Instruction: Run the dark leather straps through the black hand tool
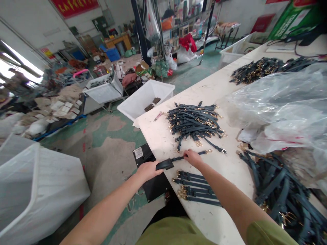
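Stretching along the table edge, head view: slim dark navy leather strap (178, 158) w/ gold clasp at far end, lying on long white worktable (158, 136). Left hand (148, 170) at table edge, fingers curled round strap's wider black end. Right hand (192, 157) on strap's mid part, fingertips down on it; pinching vs. just pressing, can't tell. Nearer the person: neat row of matching straps (195, 188). Beyond: loose pile of straps (195, 120). Right side: crumpled clear plastic bag (281, 102) & tangled strap heap (281, 194). White plastic bin (143, 98) on floor past table end.
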The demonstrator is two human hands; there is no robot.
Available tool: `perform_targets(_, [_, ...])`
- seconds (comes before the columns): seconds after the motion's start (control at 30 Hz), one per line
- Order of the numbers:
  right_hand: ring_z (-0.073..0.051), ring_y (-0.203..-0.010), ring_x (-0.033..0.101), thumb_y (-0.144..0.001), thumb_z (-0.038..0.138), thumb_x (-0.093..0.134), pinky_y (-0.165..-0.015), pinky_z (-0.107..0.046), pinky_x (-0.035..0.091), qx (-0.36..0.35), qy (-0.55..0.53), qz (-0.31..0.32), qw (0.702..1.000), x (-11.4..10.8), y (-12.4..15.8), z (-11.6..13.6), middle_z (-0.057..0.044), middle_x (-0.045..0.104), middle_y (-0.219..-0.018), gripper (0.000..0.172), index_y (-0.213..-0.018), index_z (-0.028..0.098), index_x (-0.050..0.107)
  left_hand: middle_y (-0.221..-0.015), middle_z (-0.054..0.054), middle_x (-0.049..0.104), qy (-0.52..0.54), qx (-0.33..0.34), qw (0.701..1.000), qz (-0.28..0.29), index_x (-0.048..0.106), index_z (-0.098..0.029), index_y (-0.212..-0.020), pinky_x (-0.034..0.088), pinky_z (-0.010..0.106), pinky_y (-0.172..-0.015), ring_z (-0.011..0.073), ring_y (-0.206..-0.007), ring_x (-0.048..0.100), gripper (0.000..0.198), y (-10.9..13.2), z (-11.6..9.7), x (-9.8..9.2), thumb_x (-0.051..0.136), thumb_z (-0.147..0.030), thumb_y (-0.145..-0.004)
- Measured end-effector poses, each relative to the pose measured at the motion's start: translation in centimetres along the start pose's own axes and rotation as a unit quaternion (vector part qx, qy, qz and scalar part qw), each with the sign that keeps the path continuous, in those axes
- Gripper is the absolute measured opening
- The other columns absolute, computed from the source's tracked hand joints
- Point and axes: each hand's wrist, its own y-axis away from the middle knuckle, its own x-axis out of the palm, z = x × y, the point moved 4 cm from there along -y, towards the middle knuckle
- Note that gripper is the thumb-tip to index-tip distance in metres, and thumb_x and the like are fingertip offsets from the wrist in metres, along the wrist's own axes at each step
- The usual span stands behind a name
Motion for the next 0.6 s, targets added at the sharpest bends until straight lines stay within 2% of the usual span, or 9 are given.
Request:
perform_targets(0.1, [-0.019,-0.087,0.047,-0.080,0.023,0.042,-0.074,-0.028,0.030,-0.055,0.056,-0.033,0.996,0.3,1.2,0.8,-0.009,0.051,-0.091,0.016,-0.087,0.018,0.055,-0.090,0.004,0.063,0.011,-0.033,0.999,-0.008,0.050,-0.028,-0.105,0.041,0.026,-0.059,0.0206,-0.080,0.059,0.047,1.8,1.7,0.0,0.034,-0.058,-0.073])
perform_targets(0.2, [-0.019,-0.086,0.048,-0.081,0.022,0.041,-0.075,-0.029,0.030,-0.062,0.072,-0.022,0.995,1.3,2.8,0.8,-0.010,0.052,-0.091,0.017,-0.090,0.017,0.053,-0.092,0.004,0.063,0.020,-0.046,0.999,0.000,0.049,-0.028,-0.106,0.041,0.026,-0.060,0.0203,-0.081,0.058,0.047,3.1,2.4,0.4,0.034,-0.058,-0.073])
perform_targets(0.4, [-0.017,-0.085,0.049,-0.079,0.039,0.045,-0.073,-0.025,0.032,-0.064,0.024,0.000,0.998,1.5,3.8,1.5,-0.006,0.051,-0.092,0.030,-0.103,0.022,0.050,-0.090,0.005,0.063,0.016,-0.019,1.000,0.020,0.051,-0.027,-0.104,0.040,0.027,-0.062,0.0212,-0.081,0.058,0.048,3.4,1.2,0.6,0.037,-0.059,-0.071])
perform_targets(0.47, [-0.016,-0.087,0.049,-0.079,0.038,0.044,-0.074,-0.024,0.031,-0.073,0.006,-0.004,0.997,1.2,3.4,2.5,-0.005,0.051,-0.094,0.031,-0.107,0.025,0.050,-0.089,0.005,0.063,0.006,-0.005,1.000,0.022,0.052,-0.027,-0.102,0.040,0.027,-0.062,0.0214,-0.080,0.058,0.048,3.3,0.7,0.4,0.037,-0.060,-0.070])
perform_targets(0.6, [-0.014,-0.087,0.049,-0.077,0.028,0.047,-0.074,-0.022,0.031,-0.083,-0.048,-0.013,0.995,1.8,2.3,4.6,-0.003,0.049,-0.100,0.025,-0.101,0.025,0.055,-0.089,0.005,0.063,0.003,-0.014,1.000,0.026,0.051,-0.028,-0.103,0.041,0.027,-0.061,0.0213,-0.080,0.058,0.047,3.2,0.4,-0.1,0.036,-0.059,-0.071])
